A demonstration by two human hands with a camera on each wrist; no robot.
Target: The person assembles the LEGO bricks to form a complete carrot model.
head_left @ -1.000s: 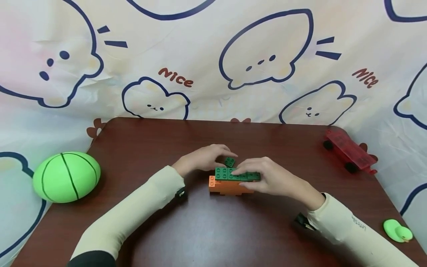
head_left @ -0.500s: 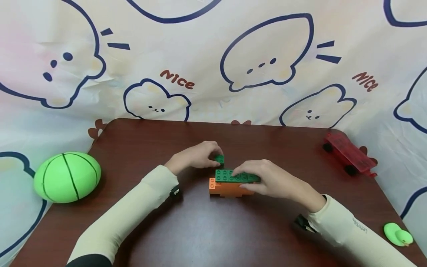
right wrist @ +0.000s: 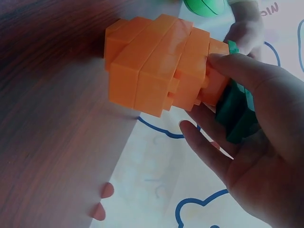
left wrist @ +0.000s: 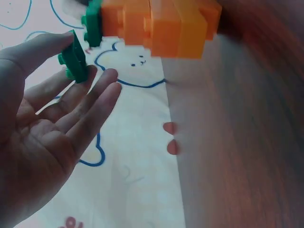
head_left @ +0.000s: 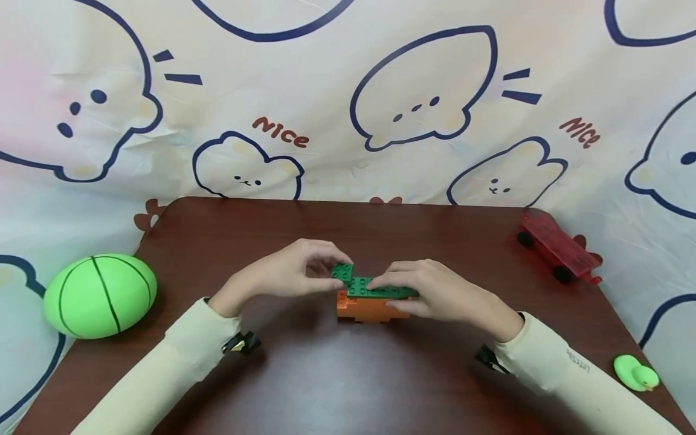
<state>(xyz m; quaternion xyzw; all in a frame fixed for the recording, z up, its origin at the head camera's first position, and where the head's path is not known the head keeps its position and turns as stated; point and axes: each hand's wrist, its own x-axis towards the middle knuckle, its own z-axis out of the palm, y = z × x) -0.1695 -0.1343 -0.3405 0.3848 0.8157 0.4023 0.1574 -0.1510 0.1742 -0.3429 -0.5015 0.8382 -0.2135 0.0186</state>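
A stack of orange toy building bricks (head_left: pixel 367 310) stands mid-table, with a row of green bricks (head_left: pixel 359 287) along its top. My right hand (head_left: pixel 443 291) grips this stack from the right, thumb on the near side; the right wrist view shows its thumb against the orange bricks (right wrist: pixel 149 66). In my left hand (head_left: pixel 285 270), thumb and fingers pinch a small green brick (head_left: pixel 342 272) at the left end of the green row. From the left wrist view, that small brick (left wrist: pixel 74 59) is apart from the stack. My right hand hides the row's right end.
A green ball (head_left: pixel 100 296) with dark lines sits at the table's left edge. Along the right side are a red translucent skateboard-like toy (head_left: pixel 560 246) with black wheels and a green toy duck (head_left: pixel 635 373). Behind the brown table (head_left: pixel 326 374) hangs a printed cloth (head_left: pixel 326 78).
My left hand has picked up the small green brick from behind the stack and brought it left and nearer, to the stack's left end. My right hand has stayed on the stack.
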